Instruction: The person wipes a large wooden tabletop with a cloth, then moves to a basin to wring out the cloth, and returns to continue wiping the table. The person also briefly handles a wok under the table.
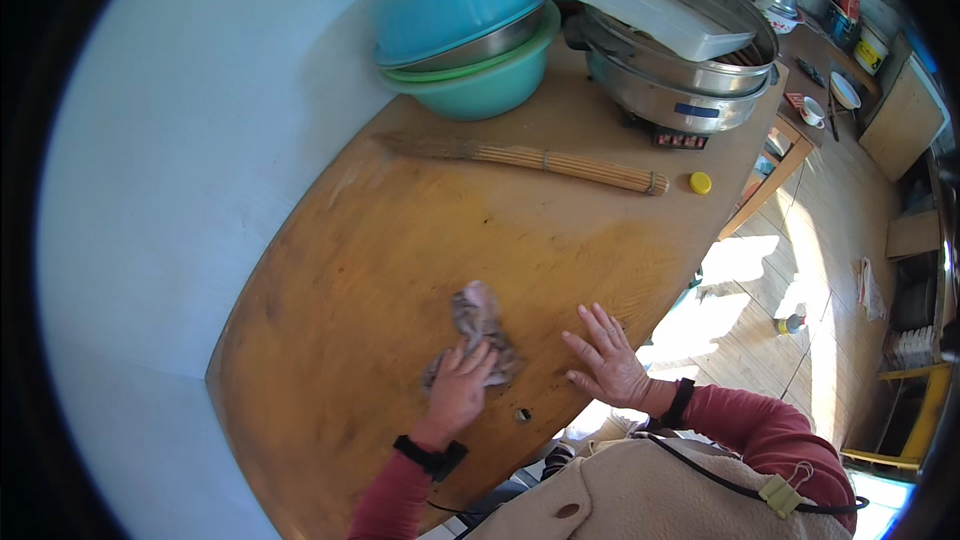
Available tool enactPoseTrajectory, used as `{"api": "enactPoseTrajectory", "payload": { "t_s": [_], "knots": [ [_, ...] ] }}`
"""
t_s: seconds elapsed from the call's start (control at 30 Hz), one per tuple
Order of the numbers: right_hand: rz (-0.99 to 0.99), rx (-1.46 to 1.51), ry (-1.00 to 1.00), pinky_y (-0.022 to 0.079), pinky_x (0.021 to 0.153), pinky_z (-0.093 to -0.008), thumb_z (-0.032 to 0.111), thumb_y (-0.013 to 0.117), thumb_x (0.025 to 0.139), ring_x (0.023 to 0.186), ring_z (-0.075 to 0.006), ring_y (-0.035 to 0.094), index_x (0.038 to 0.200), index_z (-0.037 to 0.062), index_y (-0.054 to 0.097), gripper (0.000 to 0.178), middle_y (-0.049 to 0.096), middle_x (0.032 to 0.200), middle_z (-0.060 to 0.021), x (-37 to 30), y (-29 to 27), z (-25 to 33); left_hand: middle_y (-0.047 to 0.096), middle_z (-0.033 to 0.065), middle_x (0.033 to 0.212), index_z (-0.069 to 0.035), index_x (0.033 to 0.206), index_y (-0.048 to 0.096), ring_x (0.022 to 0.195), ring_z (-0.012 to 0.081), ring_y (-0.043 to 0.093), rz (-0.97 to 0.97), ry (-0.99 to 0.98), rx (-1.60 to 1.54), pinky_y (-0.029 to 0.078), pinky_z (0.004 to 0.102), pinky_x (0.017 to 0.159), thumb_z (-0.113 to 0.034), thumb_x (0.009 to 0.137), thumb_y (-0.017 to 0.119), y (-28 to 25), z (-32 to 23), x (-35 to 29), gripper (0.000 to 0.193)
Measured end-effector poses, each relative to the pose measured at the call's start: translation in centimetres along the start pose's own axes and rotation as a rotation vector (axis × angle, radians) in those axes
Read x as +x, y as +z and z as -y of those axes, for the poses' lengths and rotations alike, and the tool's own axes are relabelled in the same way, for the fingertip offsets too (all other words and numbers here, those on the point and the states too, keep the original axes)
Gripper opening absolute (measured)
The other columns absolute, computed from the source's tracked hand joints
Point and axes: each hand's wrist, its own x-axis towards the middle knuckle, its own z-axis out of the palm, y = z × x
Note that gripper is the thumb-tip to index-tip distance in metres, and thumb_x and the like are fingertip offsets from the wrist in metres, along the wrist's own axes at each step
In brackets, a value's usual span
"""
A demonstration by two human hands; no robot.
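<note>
My left hand (460, 388) presses down on a crumpled grey-brown rag (478, 322) lying on the wooden tabletop (400, 230). The fingers curl over the near end of the rag. My right hand (607, 360) rests flat on the wood a little to the right of the rag, fingers spread, holding nothing. Both wrists carry dark bands, and the sleeves are red.
A bamboo whisk brush (540, 158) lies across the table's far part, with a yellow bottle cap (700, 182) beside its end. Stacked teal and steel bowls (465, 25) and a large steel steamer pot (680, 50) stand at the back. A small hole (521, 415) marks the near edge.
</note>
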Motion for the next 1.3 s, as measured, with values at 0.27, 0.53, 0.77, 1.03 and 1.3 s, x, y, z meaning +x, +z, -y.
{"api": "enactPoseTrajectory", "payload": {
  "t_s": [0.27, 0.53, 0.77, 1.03, 1.3],
  "knots": [
    [-0.183, -0.266, 0.252, 0.018, 0.112, -0.0536, 0.034, 0.057, 0.087, 0.142, -0.0394, 0.016, 0.141, 0.0092, 0.035, 0.064, 0.018, 0.153, -0.0192, 3.6, -7.2, -16.1, 0.043, 0.0075, 0.144, -0.014, 0.138, 0.044, 0.132, 0.035, 0.036, -0.072, 0.003, 0.183, 0.031, 0.0485, 0.107, -0.011, 0.085, 0.051, 1.4, 2.1, 18.2, 0.053],
    [-0.248, -0.209, 0.27, 0.016, 0.113, -0.0507, 0.047, 0.045, 0.09, 0.142, -0.0387, 0.015, 0.141, 0.0093, 0.037, 0.064, 0.019, 0.153, -0.0198, 2.7, -6.0, -18.5, 0.028, 0.0131, 0.152, -0.012, 0.144, 0.034, 0.133, 0.0426, 0.031, -0.072, -0.447, 0.139, 0.025, 0.0443, 0.111, -0.037, 0.093, 0.044, 0.9, 9.6, 32.1, 0.057],
    [-0.264, -0.232, 0.278, 0.019, 0.112, -0.0498, 0.047, 0.047, 0.09, 0.141, -0.0395, 0.018, 0.141, 0.0078, 0.037, 0.065, 0.02, 0.152, -0.0205, 2.9, -6.4, -18.2, 0.022, 0.0096, 0.155, -0.013, 0.146, 0.03, 0.134, 0.038, 0.032, -0.018, -0.421, 0.246, 0.026, 0.0459, 0.11, -0.045, 0.095, 0.035, 1.7, 5.6, 32.6, 0.06],
    [-0.255, -0.265, 0.288, 0.018, 0.113, -0.0489, 0.046, 0.048, 0.089, 0.141, -0.0377, 0.017, 0.141, 0.0084, 0.038, 0.065, 0.019, 0.153, -0.0176, 2.7, -6.1, -18.1, 0.038, 0.0096, 0.147, -0.012, 0.138, 0.044, 0.129, 0.0359, 0.038, -0.064, 0.002, 0.248, 0.029, 0.0451, 0.107, -0.036, 0.096, 0.041, 5.6, -9.6, 22.4, 0.049],
    [-0.226, -0.323, 0.287, 0.016, 0.114, -0.048, 0.042, 0.047, 0.091, 0.142, -0.0352, 0.016, 0.142, 0.0085, 0.036, 0.062, 0.02, 0.153, -0.0162, 2.5, -5.3, -18.8, 0.042, 0.0081, 0.143, -0.011, 0.134, 0.048, 0.13, 0.0354, 0.036, -0.117, -0.005, 0.028, 0.029, 0.0466, 0.108, -0.023, 0.091, 0.051, 4.9, -8.7, 7.0, 0.045]
  ]
}}
